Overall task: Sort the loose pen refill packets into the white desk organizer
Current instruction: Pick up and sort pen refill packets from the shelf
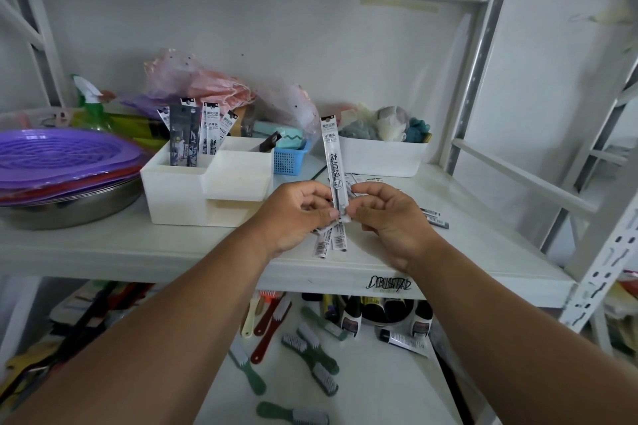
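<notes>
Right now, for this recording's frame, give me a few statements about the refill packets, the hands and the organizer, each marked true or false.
1. Both hands hold refill packets. True: the left hand and right hand grip a bundle, with one upright packet standing above the rest.
2. The white desk organizer holds no packets. False: several packets stand in its back left compartment.
3. Loose packets lie on the shelf to the right of the hands. True.
4. The blue basket sits in front of the organizer. False: it sits behind it.
</notes>
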